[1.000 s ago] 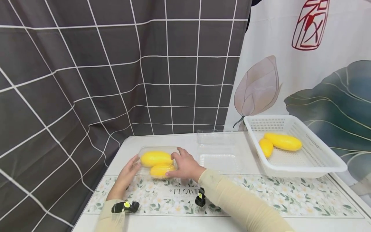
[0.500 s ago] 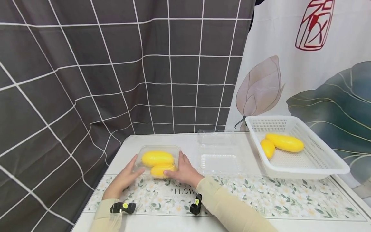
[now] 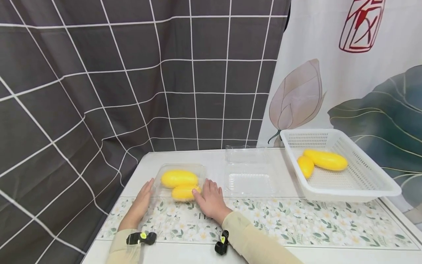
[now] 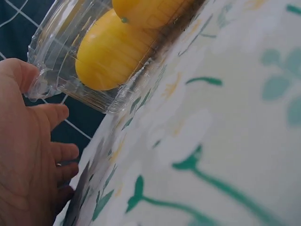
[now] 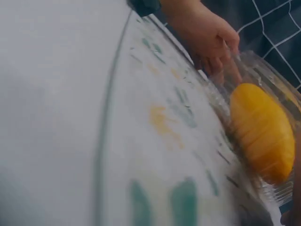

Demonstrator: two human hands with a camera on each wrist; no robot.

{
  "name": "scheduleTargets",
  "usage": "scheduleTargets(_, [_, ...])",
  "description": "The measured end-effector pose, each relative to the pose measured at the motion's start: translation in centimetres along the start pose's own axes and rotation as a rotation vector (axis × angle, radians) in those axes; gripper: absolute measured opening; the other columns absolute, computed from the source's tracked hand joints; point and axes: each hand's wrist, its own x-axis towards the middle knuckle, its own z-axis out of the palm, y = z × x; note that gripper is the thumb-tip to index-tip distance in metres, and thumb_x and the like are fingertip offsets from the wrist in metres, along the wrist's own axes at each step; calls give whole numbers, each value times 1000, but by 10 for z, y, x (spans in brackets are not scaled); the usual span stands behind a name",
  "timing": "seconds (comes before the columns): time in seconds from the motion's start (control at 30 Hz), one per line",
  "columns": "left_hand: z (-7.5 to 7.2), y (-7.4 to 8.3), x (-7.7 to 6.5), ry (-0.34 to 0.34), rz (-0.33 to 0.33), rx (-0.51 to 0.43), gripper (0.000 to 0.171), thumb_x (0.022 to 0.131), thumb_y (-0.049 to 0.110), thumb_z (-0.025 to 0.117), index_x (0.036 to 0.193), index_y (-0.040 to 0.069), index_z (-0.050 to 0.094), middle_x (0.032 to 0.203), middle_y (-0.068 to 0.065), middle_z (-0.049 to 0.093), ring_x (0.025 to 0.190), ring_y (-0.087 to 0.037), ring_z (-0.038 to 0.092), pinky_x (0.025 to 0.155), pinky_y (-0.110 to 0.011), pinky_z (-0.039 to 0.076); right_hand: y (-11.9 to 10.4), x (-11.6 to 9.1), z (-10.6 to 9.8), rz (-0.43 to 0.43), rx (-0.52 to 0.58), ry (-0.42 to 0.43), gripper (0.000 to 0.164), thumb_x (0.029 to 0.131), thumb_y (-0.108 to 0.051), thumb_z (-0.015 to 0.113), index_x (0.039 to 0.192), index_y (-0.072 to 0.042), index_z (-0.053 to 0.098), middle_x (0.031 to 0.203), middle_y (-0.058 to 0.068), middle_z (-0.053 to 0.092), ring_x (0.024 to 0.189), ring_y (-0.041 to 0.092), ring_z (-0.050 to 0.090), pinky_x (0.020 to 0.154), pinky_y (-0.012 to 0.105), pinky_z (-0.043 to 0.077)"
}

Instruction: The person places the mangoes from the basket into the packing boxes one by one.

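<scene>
Two hands flank a clear box of yellow fruit

The left hand [image 3: 140, 201] has its fingers extended, and the left wrist view shows gaps between them, with the thumb at the edge of the plastic. The fingers of the right hand [image 3: 212, 203] are also extended and lie side by side; the thumb stands away from them and overlaps the end of the nearer fruit in the head view. How firmly either hand presses, I cannot tell.

Between the hands sits the clear box [image 3: 164, 191]. It holds a larger fruit [image 3: 179, 178] at the back and a smaller fruit [image 3: 183, 192] in front, touching or nearly so.

Just to the right is a second clear box [image 3: 250, 183], its two halves one behind the other. Farther right, a white basket [image 3: 354, 198] holds a long fruit [image 3: 325, 160] and a shorter fruit [image 3: 306, 166] at its left end.

A flowered mat [image 3: 296, 223] runs across the white table [image 3: 184, 253]. Behind hang a dark checked curtain [image 3: 211, 80] and a white curtain [image 3: 303, 25] with printed leaves.
</scene>
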Motion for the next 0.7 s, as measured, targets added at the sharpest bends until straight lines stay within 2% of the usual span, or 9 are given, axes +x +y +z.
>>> scheduleTargets(0.17, [3, -3, -2, 15, -19, 91, 63, 105, 39, 17, 164, 18, 8, 169, -17, -6, 153, -41, -10, 120, -64, -7, 0, -6, 10, 0, -8, 34, 82, 107, -56, 13, 157, 8, 20, 163, 28, 22, 152, 44, 15, 124, 59, 8])
scheduleTargets(0.27, [4, -1, -2, 12, -5, 88, 64, 106, 46, 12, 164, 20, 8, 169, -18, -5, 154, -39, -12, 121, -58, -14, -1, -7, 13, 17, -16, 47, 80, 107, -55, 10, 158, 6, 20, 164, 26, 22, 153, 42, 15, 125, 57, 7])
scheduleTargets(0.4, [7, 2, -3, 9, -11, 61, 68, 104, 56, 9, 164, 24, 7, 169, -17, -4, 154, -38, -12, 121, -56, -16, -2, -7, 14, 28, -20, 47, 78, 107, -53, 7, 159, 4, 19, 165, 23, 21, 153, 40, 14, 125, 55, 6])
scheduleTargets(0.7, [14, 4, -1, 15, -28, -57, 67, 105, 49, 14, 164, 20, 6, 170, -15, -2, 154, -36, -11, 121, -54, -18, -1, -6, 11, 11, 17, 46, 63, 110, -34, 13, 157, 7, 24, 163, 22, 27, 152, 39, 19, 125, 55, 9])
